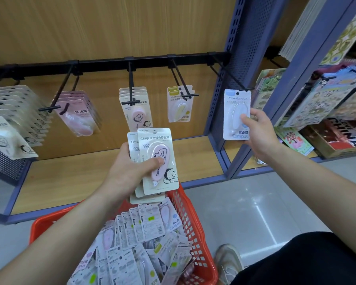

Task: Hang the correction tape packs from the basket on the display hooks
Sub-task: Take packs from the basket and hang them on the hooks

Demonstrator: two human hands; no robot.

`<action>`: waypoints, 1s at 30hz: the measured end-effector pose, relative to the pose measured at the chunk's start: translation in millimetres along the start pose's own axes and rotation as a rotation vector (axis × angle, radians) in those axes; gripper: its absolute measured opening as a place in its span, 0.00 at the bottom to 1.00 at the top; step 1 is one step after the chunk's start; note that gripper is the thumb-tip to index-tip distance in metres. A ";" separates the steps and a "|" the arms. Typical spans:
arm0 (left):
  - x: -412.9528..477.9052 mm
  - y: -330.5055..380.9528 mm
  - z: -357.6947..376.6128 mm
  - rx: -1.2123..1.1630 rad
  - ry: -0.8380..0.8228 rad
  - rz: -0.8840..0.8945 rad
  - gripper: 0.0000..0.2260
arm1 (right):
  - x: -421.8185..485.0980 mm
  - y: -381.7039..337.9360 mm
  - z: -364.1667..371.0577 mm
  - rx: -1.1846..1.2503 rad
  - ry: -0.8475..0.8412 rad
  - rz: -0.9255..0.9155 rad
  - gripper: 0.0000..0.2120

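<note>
Head-height view down onto a shop display. One black rail (pixel 103 63) across a wooden back panel, carrying five double-pronged hooks. Left to right:

- On the first hook (pixel 14 80), a long row of white packs (pixel 10 112), roughly ten.
- On the second hook (pixel 65 87), about five pink packs (pixel 78 118).
- On the third hook (pixel 131 85), about five hanging cream packs (pixel 139 116).
- On the fourth hook (pixel 180 81), two yellow packs (pixel 180 109).
- At the fifth hook (pixel 228 73), one blue pack (pixel 233 114).

Right hand (pixel 259 132) pinching that blue pack near its lower right corner, thumb across the front, fingers behind. Card upright, top edge touching the hook's tip; unclear whether the hole is over the prong.

Left hand (pixel 127 171) lower and nearer the middle, gripping a fanned stack of cream packs (pixel 158 145), at least three, held upright. Thumb pressed on the front pack's pink dispenser, fingers curled behind.

Below both forearms, one red basket (pixel 195 233) on the pale floor, heaped with loose packs (pixel 136 249), too many to count, many lying back-side up. Just right of the basket, one shoe (pixel 228 262) and a dark-clothed leg. Further right, a second shelf bay with printed paper goods (pixel 321 103).
</note>
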State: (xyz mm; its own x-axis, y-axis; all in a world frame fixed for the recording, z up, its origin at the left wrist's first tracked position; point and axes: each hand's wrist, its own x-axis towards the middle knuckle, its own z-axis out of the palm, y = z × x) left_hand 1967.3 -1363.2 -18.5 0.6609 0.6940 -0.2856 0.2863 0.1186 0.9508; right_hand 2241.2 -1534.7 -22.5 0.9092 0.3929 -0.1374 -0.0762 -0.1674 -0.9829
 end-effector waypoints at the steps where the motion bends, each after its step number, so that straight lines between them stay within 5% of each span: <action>1: 0.0 -0.3 0.3 0.000 0.003 -0.001 0.28 | 0.6 2.2 -0.3 -0.018 -0.004 0.000 0.11; 8: -1.6 -5.0 2.4 -0.020 0.004 0.008 0.21 | 5.5 -0.1 13.9 -0.241 0.034 -0.029 0.20; 12: -3.9 -6.3 -0.3 -0.040 -0.002 0.020 0.19 | 3.4 -3.7 18.1 -0.481 0.070 0.152 0.32; 15: -5.3 -6.4 -2.5 -0.071 -0.010 0.024 0.18 | -20.9 -7.3 27.4 -0.521 -0.067 0.156 0.25; 21: -8.7 -4.3 1.0 -0.133 -0.047 0.032 0.14 | -98.0 -22.6 82.4 -0.300 -0.742 0.084 0.12; 27: -15.3 -8.5 -0.5 -0.196 -0.065 0.067 0.14 | -111.4 -17.5 104.1 -0.144 -0.711 0.023 0.15; 30: -18.3 -8.4 -3.5 -0.214 -0.011 0.082 0.26 | -111.1 -14.5 110.2 -0.069 -0.711 0.068 0.12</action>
State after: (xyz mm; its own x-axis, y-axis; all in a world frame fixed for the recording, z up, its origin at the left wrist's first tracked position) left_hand 1950.4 -1374.5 -20.8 0.6839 0.6998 -0.2062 0.0781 0.2107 0.9744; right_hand 2096.2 -1476.3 -6.5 0.4149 0.8697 -0.2675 -0.0759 -0.2599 -0.9627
